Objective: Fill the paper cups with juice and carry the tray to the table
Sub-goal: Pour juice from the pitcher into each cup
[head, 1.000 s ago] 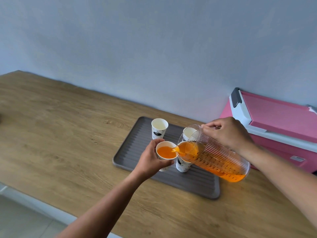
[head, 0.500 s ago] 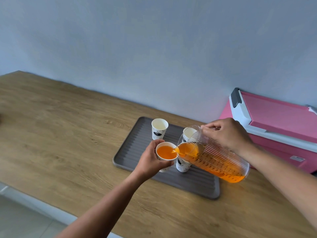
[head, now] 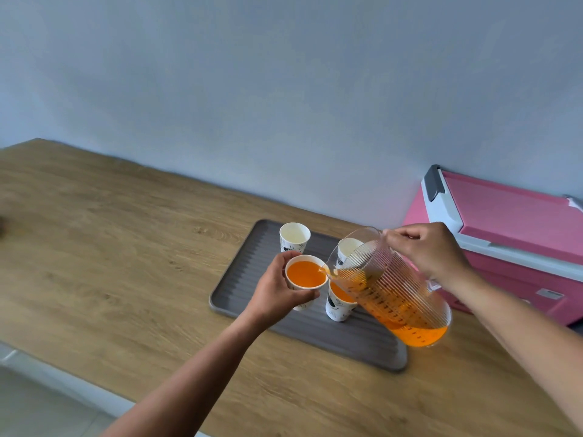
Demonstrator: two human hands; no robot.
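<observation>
— While the left hand (head: 277, 290) wraps round the white paper cup with black drawings (head: 305, 280), what is inside it?

— Orange juice (head: 306, 275), nearly up to the top. The fingers curl round the far side and the thumb presses the near side, so the hand is closed snug on the cup. The cup is held a little above the grey ridged plastic tray (head: 252, 279).

— And the right hand (head: 429, 250)?

— It grips the clear ribbed plastic jug (head: 394, 288) near its rim. The fingers are folded tight over the top edge. The jug is tipped over to the left, and its spout touches the rim of the held cup. Juice sits along the low side of the jug.

— Where are the other cups?

— Three more stand on the tray. The cup beside the held one (head: 339, 305) has juice in it, and the jug hangs over it. The far left cup (head: 294, 238) looks empty. The far right cup (head: 348, 250) is partly hidden behind the jug, so I cannot tell what is in it.

— What is the tray on?

— A long wooden counter (head: 110, 247) by a pale blue wall (head: 284, 89). A pink box with a white and grey lid edge (head: 511, 234) sits to the right, near the jug.
</observation>
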